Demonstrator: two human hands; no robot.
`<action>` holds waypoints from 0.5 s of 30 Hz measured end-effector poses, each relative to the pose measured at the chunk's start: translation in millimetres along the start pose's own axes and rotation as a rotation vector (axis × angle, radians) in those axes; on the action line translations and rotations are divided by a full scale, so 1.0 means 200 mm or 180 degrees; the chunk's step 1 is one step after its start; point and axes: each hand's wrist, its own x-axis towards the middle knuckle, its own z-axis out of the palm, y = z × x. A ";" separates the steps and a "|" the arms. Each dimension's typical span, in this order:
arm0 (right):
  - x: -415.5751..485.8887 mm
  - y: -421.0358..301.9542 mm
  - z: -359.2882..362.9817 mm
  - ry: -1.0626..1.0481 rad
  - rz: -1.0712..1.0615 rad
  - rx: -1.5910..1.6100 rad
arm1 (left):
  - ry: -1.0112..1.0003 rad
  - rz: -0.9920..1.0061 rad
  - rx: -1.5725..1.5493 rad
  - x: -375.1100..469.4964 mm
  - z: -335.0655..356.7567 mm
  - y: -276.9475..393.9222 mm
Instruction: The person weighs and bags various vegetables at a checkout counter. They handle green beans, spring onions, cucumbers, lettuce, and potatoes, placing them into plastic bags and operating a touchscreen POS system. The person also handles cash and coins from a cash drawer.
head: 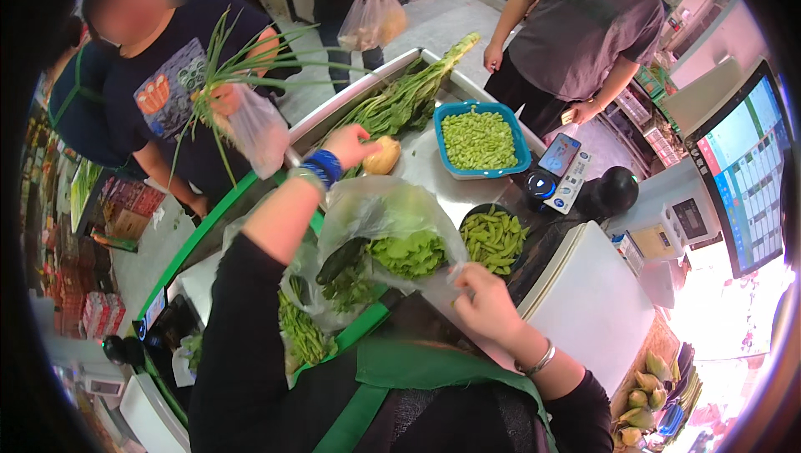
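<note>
My left hand point(352, 146) reaches over the metal counter, its fingers at a round yellowish-brown vegetable point(382, 156); whether they grip it is unclear. My right hand point(485, 298) pinches the rim of a clear plastic bag point(369, 203) in front of me. Lettuce point(410, 254) shows in the bag's mouth, with a dark green cucumber-like vegetable point(341, 260) and leafy herbs point(350, 287) to its left. Leafy stalks point(400, 99) lie across the metal tray point(302, 134). Right of them stands a blue basket point(524, 162) of shelled green beans, nearer me a dark bowl of green pods point(494, 237).
A person at the left holds a bag with spring onions point(256, 121); others stand beyond the counter. At the right are a phone point(560, 154) on a stand, a white-topped unit point(594, 303) and a monitor point(744, 165). A green counter edge point(200, 228) runs at left.
</note>
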 end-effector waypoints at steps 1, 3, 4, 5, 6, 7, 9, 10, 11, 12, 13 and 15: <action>-0.01 -0.02 0.01 -0.0040 0.0079 -0.0080 | 0.0195 0.0035 0.0850 0.08 0.11 -0.03; 0.00 -0.05 0.01 0.0083 -0.0222 -0.0476 | 0.0054 -0.0763 0.1275 0.21 0.34 -0.05; -0.01 -0.06 0.01 0.0198 -0.0310 -0.0663 | 0.0008 -0.0978 0.1318 0.25 0.43 -0.07; -0.02 -0.07 0.00 0.0321 -0.0407 -0.0843 | 0.0176 -0.0998 0.1603 0.26 0.52 -0.09; -0.03 -0.08 -0.01 0.0442 -0.0488 -0.1006 | 0.0182 -0.0954 0.1762 0.28 0.56 -0.11; -0.05 -0.09 -0.03 0.0456 -0.0461 -0.1066 | 0.0327 -0.1024 0.1902 0.28 0.59 -0.13; -0.10 -0.11 -0.10 0.0533 -0.0379 -0.1201 | 0.0166 -0.1018 0.1929 0.29 0.56 -0.15; -0.12 -0.12 -0.13 0.0632 -0.0436 -0.1170 | -0.0252 -0.0631 0.1998 0.31 0.51 -0.13; -0.14 -0.12 -0.17 0.0671 -0.0455 -0.1220 | -0.0547 -0.0328 0.2097 0.33 0.45 -0.10; -0.18 -0.12 -0.21 0.0767 -0.0476 -0.1230 | 0.0118 -0.0524 0.1833 0.32 0.42 -0.06; -0.22 -0.13 -0.26 0.0861 -0.0474 -0.1217 | 0.0051 -0.0614 0.1397 0.33 0.36 0.01; -0.30 -0.12 -0.37 0.1192 -0.0365 -0.1258 | 0.0255 -0.0166 0.1115 0.27 0.23 0.19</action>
